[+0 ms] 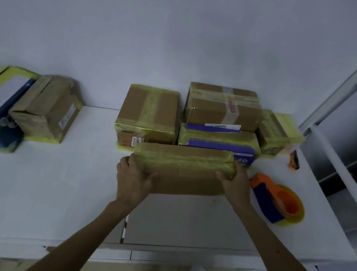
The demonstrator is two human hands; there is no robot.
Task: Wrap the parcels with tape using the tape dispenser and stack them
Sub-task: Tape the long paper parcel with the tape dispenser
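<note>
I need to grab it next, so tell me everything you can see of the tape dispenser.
The tape dispenser has an orange plastic-looking frame with a dark blue panel and carries a roll of translucent yellow tape. It lies on its side on the white table, close beside the right hand, which grips a parcel instead; nothing seems to hold it.

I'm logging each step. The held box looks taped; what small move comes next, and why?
Probably lift the held parcel onto the stack behind it: the left hand and right hand grip its ends, tape already bands it, and the tape dispenser lies aside.
</note>
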